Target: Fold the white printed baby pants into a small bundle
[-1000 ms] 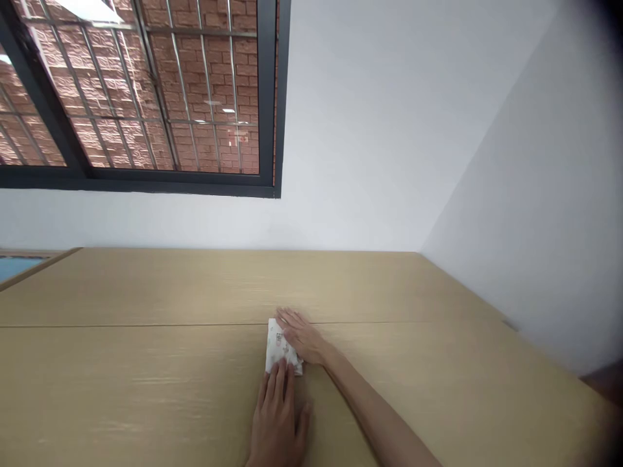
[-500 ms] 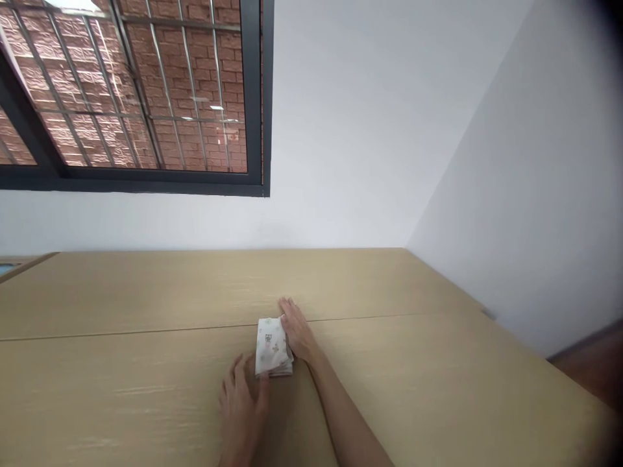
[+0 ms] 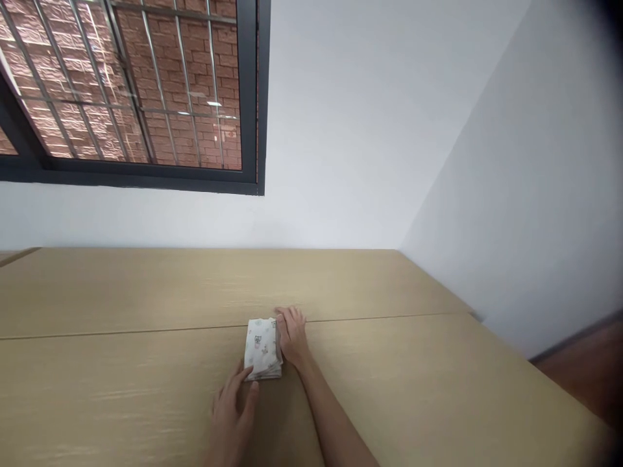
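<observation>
A small folded white cloth (image 3: 263,347) with a faint printed pattern lies on the light wooden table (image 3: 146,376). My right hand (image 3: 293,337) rests against the cloth's right edge, fingers curled in along it. My left hand (image 3: 232,410) lies flat on the table just below and left of the cloth, fingers apart, its fingertips touching the cloth's near left corner.
The table runs to a white wall at the back and another white wall on the right. A dark-framed window (image 3: 146,97) with a grille and a brick wall behind it sits up left. Brown floor (image 3: 584,370) shows at the right.
My right hand has slid off the top of the cloth to its right edge and curled. My left hand has shifted left off the cloth's near end. The view has panned.
</observation>
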`<state>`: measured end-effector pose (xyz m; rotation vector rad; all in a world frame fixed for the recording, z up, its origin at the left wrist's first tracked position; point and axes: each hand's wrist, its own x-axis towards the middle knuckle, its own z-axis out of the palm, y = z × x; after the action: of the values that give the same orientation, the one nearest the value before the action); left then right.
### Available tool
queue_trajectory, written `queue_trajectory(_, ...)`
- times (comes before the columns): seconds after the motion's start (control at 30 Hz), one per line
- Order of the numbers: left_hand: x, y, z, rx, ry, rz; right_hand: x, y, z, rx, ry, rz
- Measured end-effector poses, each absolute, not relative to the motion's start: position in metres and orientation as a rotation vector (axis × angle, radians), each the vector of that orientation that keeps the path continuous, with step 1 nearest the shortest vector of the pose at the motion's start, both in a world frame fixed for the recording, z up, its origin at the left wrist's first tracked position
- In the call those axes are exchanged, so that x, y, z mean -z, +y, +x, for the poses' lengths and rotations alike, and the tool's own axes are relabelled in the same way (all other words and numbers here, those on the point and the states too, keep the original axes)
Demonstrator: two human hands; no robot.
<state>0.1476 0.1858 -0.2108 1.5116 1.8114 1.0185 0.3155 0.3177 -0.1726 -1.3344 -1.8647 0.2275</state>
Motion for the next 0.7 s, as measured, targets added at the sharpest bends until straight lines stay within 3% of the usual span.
queue_trajectory(0.2,0.202,0.173,0.160,-0.771,2.094,1.664,0.172,0.317,0.315,-0.161,-1.885,-1.306)
queue_trajectory(0.7,0.196,0.176,0.164,-0.301,2.074,1.945,0.178,0.323,0.314,-0.002,-1.937,-1.237)
